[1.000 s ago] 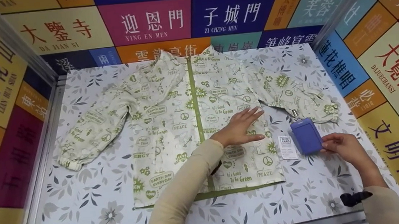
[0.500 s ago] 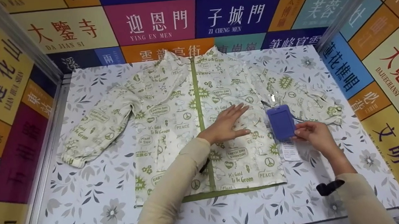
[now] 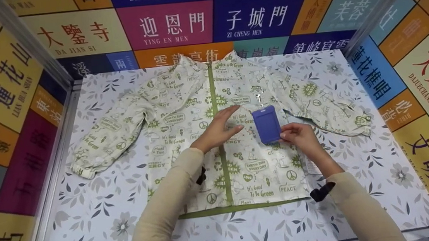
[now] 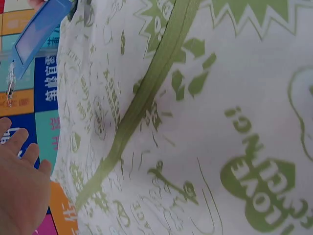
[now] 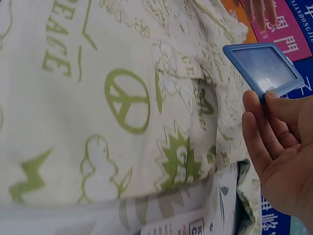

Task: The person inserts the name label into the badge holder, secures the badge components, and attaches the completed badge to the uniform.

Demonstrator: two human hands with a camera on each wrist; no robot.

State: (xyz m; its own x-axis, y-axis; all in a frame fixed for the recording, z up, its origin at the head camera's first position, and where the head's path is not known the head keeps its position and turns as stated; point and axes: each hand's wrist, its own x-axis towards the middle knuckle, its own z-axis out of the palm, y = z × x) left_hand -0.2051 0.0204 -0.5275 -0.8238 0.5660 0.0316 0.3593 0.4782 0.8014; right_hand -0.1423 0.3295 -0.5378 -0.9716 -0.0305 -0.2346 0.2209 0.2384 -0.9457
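Observation:
A blue badge holder (image 3: 267, 125) with a clear window and a metal clip (image 3: 259, 98) is held above the right front of a white and green printed zip jacket (image 3: 257, 186). My right hand (image 3: 302, 138) pinches its lower right corner between thumb and fingers, also plain in the right wrist view, where the badge holder (image 5: 268, 63) is tilted. To the left of it, my left hand (image 3: 216, 131) is over the jacket near the green zip, fingers extended and holding nothing. The left wrist view shows the left hand (image 4: 22, 188) apart from the badge holder (image 4: 39, 36).
The jacket lies spread on a floral-patterned table (image 3: 98, 208), sleeves out to both sides. A small printed white card (image 3: 312, 167) lies beside its right edge, partly hidden by my right forearm. Panels with coloured sign prints (image 3: 167, 25) stand behind and at both sides.
My right hand has carried the badge holder leftward, from beside the jacket to over its right front. My left hand has shifted left towards the zip.

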